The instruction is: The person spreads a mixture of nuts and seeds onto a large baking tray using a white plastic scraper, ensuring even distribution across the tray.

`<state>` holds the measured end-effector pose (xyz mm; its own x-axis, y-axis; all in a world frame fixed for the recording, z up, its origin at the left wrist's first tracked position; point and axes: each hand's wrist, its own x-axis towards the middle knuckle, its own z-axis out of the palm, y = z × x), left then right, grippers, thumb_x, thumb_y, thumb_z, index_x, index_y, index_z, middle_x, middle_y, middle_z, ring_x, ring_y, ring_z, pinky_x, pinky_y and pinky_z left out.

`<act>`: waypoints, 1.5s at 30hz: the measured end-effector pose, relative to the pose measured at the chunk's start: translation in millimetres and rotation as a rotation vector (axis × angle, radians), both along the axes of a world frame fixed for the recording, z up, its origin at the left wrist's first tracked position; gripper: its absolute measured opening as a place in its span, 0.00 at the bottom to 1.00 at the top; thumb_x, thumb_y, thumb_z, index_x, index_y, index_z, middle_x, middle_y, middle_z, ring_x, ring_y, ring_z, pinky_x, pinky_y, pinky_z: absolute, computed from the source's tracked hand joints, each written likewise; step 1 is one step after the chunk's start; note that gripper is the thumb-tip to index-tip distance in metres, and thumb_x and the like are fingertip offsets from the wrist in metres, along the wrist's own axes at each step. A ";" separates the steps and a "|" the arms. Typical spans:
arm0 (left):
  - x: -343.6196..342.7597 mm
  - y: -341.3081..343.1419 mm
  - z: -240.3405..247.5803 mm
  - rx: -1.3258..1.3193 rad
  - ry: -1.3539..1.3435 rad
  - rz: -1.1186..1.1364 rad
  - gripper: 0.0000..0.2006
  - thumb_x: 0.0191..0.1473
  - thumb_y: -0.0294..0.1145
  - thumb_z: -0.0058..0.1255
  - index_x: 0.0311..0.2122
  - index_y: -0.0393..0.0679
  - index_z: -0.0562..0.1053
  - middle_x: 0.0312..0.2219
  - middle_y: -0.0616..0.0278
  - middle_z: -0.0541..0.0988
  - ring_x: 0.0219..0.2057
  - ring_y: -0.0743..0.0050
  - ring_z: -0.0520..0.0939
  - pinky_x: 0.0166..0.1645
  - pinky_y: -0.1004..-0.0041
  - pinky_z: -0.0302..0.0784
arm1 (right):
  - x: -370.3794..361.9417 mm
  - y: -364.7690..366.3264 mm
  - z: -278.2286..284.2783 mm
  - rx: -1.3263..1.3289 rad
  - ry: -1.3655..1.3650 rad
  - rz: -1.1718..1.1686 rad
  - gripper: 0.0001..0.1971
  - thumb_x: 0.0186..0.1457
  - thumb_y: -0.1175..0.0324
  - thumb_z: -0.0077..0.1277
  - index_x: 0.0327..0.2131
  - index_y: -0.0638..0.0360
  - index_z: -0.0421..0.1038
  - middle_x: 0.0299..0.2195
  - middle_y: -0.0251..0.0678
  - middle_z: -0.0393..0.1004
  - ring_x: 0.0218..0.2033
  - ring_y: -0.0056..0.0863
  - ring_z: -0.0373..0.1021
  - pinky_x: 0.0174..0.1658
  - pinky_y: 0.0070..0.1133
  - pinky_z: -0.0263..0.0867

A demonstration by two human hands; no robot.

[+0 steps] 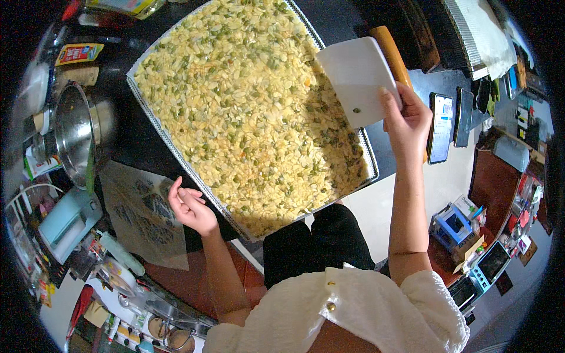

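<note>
A large perforated baking tray (174, 154) in front of me carries an even layer of pale sliced almonds and green pumpkin seeds (241, 112). My right hand (408, 120) grips a white dough scraper (359, 79), thumb on its face. The blade hangs over the tray's right side, and one seed sticks to it. Whether its edge touches the layer I cannot tell. My left hand (193, 207) is just off the tray's left edge near the front, fingers loosely bent and apart, holding nothing.
A wooden rolling pin (391, 56) lies behind the scraper. Right of it are two phones, one screen lit (440, 126). On the left stand a metal bowl (75, 135), a light-blue hand mixer (70, 220) and a translucent sheet (144, 212).
</note>
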<state>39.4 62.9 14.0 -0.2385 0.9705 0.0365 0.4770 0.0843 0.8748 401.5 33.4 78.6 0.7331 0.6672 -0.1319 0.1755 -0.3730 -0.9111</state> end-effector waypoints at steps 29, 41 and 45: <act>-0.9 0.6 -1.0 0.027 -0.028 -0.019 0.12 0.62 0.31 0.35 0.46 0.38 0.67 0.15 0.69 0.67 0.15 0.88 0.61 0.21 0.85 0.57 | 10.4 -0.7 -3.1 -0.014 0.070 -0.064 0.13 0.53 0.68 0.53 0.37 0.69 0.73 0.21 0.27 0.71 0.19 0.10 0.62 0.21 0.12 0.58; -4.0 -1.0 -1.9 -0.003 -0.027 -0.014 0.12 0.62 0.29 0.34 0.47 0.38 0.67 0.17 0.69 0.67 0.16 0.89 0.62 0.21 0.86 0.56 | -5.5 4.9 0.3 -0.057 -0.398 0.094 0.10 0.48 0.72 0.54 0.34 0.66 0.74 0.23 0.38 0.74 0.24 0.19 0.69 0.29 0.16 0.66; -1.8 -0.3 -1.1 0.014 -0.035 -0.025 0.12 0.62 0.28 0.34 0.47 0.38 0.67 0.16 0.69 0.67 0.16 0.89 0.62 0.21 0.86 0.56 | -3.5 2.2 0.1 -0.004 -0.486 0.125 0.09 0.47 0.72 0.55 0.33 0.65 0.74 0.23 0.40 0.74 0.24 0.22 0.70 0.28 0.20 0.67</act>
